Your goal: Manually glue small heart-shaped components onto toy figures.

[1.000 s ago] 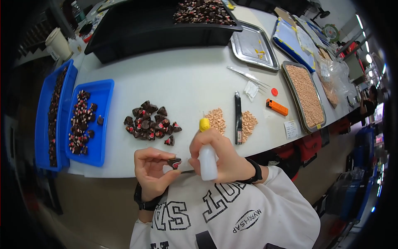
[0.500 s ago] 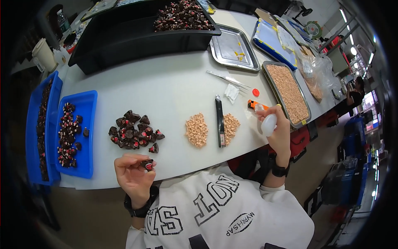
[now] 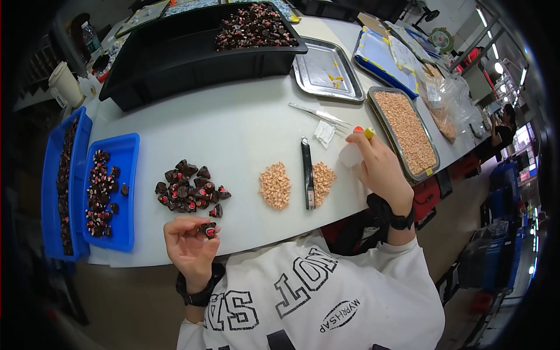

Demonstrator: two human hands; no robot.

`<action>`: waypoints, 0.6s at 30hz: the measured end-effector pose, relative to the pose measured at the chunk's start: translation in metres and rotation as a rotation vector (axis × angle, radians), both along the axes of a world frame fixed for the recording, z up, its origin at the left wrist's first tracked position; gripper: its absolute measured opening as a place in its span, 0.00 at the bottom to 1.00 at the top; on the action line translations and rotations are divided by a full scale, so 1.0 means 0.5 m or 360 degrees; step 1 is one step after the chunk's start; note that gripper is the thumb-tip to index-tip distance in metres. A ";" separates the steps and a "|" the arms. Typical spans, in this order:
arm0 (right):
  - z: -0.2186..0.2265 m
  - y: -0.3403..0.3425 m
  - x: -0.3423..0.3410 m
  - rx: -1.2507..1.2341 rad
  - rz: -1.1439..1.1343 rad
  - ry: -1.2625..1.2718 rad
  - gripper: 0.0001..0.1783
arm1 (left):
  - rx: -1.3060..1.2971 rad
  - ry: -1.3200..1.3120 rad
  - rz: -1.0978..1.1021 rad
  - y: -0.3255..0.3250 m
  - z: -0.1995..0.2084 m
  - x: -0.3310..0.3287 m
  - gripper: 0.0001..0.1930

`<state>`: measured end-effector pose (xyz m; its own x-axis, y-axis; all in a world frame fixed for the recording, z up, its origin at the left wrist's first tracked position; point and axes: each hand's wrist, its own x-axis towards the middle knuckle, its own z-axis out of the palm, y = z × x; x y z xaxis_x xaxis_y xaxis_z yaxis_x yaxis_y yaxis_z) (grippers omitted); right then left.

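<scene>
Pinched btwn thumb and fingertips of the left hand (image 3: 189,245) is one small dark piece w/ a red spot (image 3: 209,230), held at the near table edge, just near of the loose pile of dark pieces (image 3: 189,188) on the white table (image 3: 245,128). Far left: two blue trays (image 3: 122,192) side by side, both w/ rows of similar dark pieces. Behind the pile, at the far side, a big black bin (image 3: 175,58) w/ more dark pieces heaped at its right end. Centre-right: two small heaps of tan pellets (image 3: 275,185), a black pen-like tool (image 3: 307,174) lying btwn them. Right hand (image 3: 379,169) is wrapped around a small white squeeze bottle w/ yellow tip (image 3: 354,153), fingers closed on it, bottle at table level just right of the pellet heaps. Right of that hand, a metal tray full of tan pellets (image 3: 405,131); farther back an almost bare metal tray (image 3: 324,70), and a scrap of white paper (image 3: 324,133) near it. Both wrists wear black bands.
</scene>
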<state>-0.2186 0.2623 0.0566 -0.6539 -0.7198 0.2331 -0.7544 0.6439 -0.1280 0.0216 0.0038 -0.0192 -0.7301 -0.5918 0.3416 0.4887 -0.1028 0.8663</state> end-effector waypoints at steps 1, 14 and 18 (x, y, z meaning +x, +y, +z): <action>-0.006 -0.001 -0.015 0.0008 0.0005 0.0017 0.25 | -0.0003 0.0004 0.0017 0.001 -0.001 0.000 0.23; -0.004 -0.023 -0.095 0.0260 -0.0089 0.0003 0.30 | -0.0026 0.0021 -0.0004 0.004 -0.001 0.011 0.22; -0.001 -0.027 -0.085 0.0236 -0.0007 -0.0002 0.31 | -0.0047 0.0046 0.0020 0.003 -0.006 0.009 0.21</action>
